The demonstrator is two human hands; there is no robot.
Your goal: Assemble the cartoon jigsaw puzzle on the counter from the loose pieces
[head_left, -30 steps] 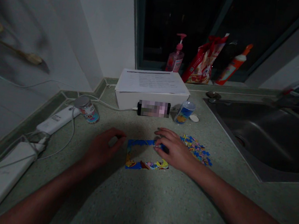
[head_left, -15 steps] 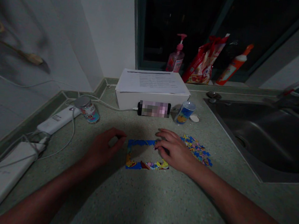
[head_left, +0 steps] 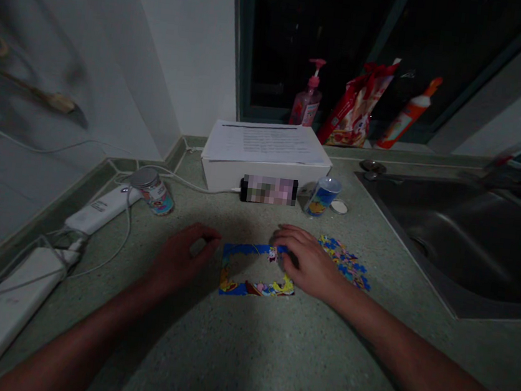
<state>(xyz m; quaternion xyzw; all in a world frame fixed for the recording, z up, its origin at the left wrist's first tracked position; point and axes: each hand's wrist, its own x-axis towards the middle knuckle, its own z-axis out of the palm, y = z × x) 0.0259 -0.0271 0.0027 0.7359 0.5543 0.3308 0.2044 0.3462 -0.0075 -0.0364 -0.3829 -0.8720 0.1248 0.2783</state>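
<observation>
The partly joined puzzle [head_left: 257, 289] lay flat on the green speckled table [head_left: 243, 350], between the two hands. Its edges made a rectangular frame of blue, yellow and brown pieces, with the table showing through the middle. A white-and-red figure [head_left: 273, 255] showed by the inner side of the top edge, just beside the right fingers.

The right hand [head_left: 307, 262] was over the puzzle's upper right corner, its grip spread, with the thumb apart from the forefinger and blue puzzle visible between them. The left hand [head_left: 187, 252] was just beside the puzzle's left edge, thumb and forefinger curved into a loop; whether their tips met could not be told.

Loose pieces [head_left: 344, 261] lay in a heap beyond the right hand, toward the sink [head_left: 462, 243]. Behind the puzzle, a phone [head_left: 268, 190] with a blurred screen leaned at the front of a white box [head_left: 225, 173] topped with paper [head_left: 269, 143]. A blue can [head_left: 322, 197] stood near a round white lid [head_left: 339, 207], and a jar [head_left: 157, 195] was at the left.
</observation>
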